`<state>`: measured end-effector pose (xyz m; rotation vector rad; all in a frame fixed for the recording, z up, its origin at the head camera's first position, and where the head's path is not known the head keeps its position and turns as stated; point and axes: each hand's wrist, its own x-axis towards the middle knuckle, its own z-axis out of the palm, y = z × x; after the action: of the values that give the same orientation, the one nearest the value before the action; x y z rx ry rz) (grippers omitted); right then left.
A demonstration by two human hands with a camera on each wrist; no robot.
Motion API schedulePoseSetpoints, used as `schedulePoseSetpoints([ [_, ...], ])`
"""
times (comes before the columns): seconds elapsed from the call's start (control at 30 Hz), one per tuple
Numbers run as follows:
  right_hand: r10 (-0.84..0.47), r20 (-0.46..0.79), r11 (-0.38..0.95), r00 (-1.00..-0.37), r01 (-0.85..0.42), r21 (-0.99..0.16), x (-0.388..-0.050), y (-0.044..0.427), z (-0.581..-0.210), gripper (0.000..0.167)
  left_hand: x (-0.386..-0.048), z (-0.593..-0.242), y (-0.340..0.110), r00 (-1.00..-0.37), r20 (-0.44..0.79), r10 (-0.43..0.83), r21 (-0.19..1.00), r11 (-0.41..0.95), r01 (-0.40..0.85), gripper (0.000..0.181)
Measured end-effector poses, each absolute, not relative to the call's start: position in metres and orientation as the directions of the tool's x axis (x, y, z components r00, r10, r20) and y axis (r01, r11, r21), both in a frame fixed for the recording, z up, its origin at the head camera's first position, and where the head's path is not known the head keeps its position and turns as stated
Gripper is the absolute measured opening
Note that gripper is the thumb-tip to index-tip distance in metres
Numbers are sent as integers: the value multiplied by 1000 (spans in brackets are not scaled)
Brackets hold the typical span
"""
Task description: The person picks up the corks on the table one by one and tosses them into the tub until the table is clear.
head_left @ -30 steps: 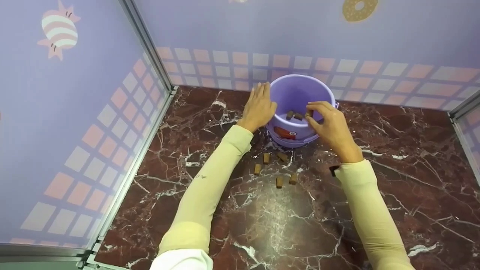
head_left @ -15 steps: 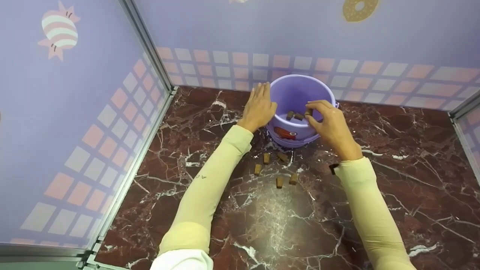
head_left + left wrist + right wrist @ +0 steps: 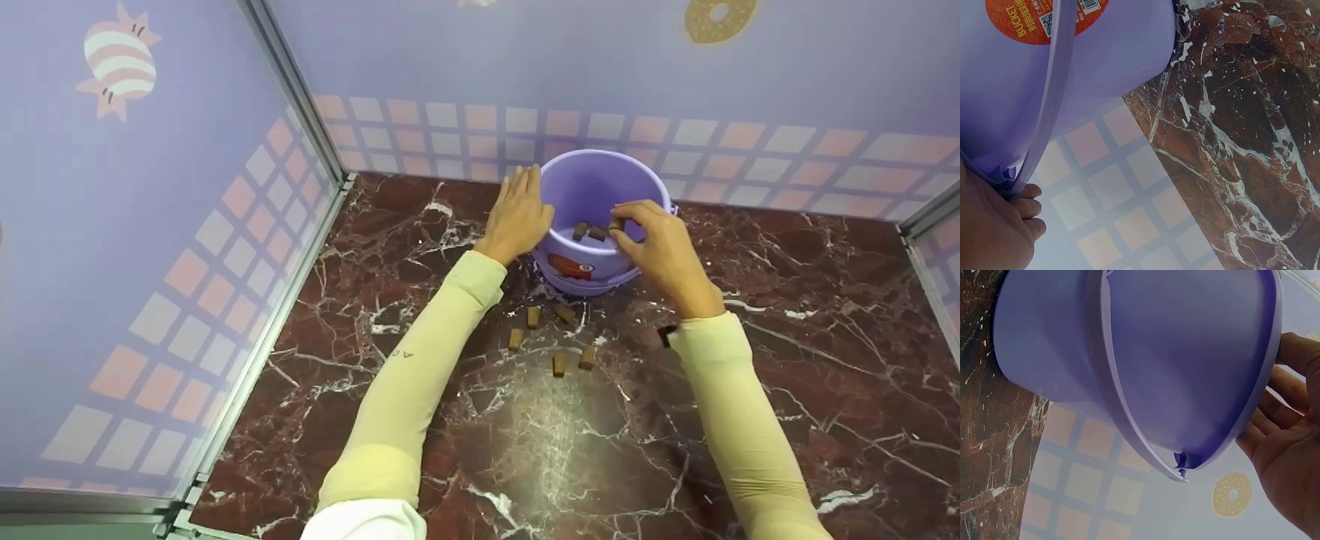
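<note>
A purple bucket (image 3: pixel 577 266) stands upright by the back wall, with two brown corks (image 3: pixel 596 233) lying on its inside bottom. My left hand (image 3: pixel 517 214) grips the bucket's left rim; in the left wrist view its fingertips (image 3: pixel 1028 208) show curled beside the handle's hinge. Over the bucket's right side, my right hand (image 3: pixel 660 247) pinches another cork (image 3: pixel 616 224) between thumb and fingers. In the right wrist view the bucket's rim (image 3: pixel 1266 377) hides that cork and the fingertips. Several tapered corks (image 3: pixel 559 365) lie loose on the dark marbled surface in front of the bucket.
The back wall (image 3: pixel 420 60) and left wall (image 3: pixel 210 225) are printed panels in metal frames, enclosing the marbled surface (image 3: pixel 547 465). The bucket's handle (image 3: pixel 1053 95) hangs down across its front. My forearms reach in on both sides of the loose corks.
My right hand has shifted very slightly left with the pinched cork. The left hand, the bucket and the loose corks stay in place.
</note>
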<state>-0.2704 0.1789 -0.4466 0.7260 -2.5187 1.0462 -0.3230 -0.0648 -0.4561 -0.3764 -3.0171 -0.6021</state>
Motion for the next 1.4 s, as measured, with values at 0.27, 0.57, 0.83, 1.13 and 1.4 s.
schedulePoseSetpoints([
  [0.27,-336,461,598,-821,-564,-569,-271,179,-447,30,-323,-458,-65,-969,94,228,377,893,246,71],
  [0.57,-340,473,594,-813,-576,-562,-272,178,-448,29,-322,-457,-67,-966,115,231,365,895,257,70],
  [0.83,-339,461,580,-820,-568,-584,-271,177,-448,27,-320,-458,-68,-966,106,237,368,893,259,71],
  [1.13,-345,434,597,-832,-551,-583,-271,177,-446,33,-321,-458,-69,-966,111,235,377,889,259,70],
  [1.4,-354,446,606,-822,-565,-560,-273,177,-446,33,-322,-458,-69,-967,117,227,394,883,255,69],
])
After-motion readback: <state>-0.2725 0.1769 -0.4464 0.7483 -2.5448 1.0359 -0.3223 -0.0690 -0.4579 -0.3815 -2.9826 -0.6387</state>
